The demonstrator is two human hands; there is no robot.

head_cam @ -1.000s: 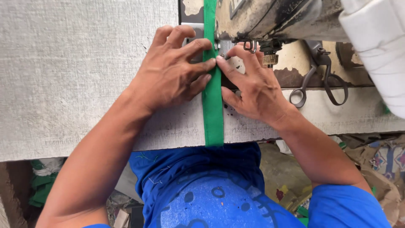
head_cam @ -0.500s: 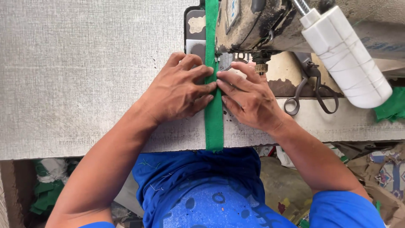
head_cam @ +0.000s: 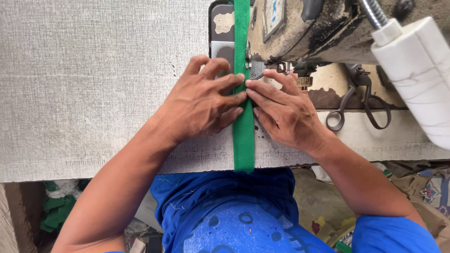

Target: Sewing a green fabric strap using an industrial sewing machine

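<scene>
A green fabric strip (head_cam: 243, 136), running from 12 to 6 o'clock across the grey desk (head_cam: 93, 93), is pinned flat by the spread left hand (head_cam: 204, 105) and right hand (head_cam: 281, 112), so it is kept straight beneath the sewing machine (head_cam: 300, 28).

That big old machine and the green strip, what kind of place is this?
Probably a sewing workshop. A worn sewing machine sits on a grey table, the left hand and right hand press a green fabric strip flat toward it, and scissors lie beside it.
</scene>
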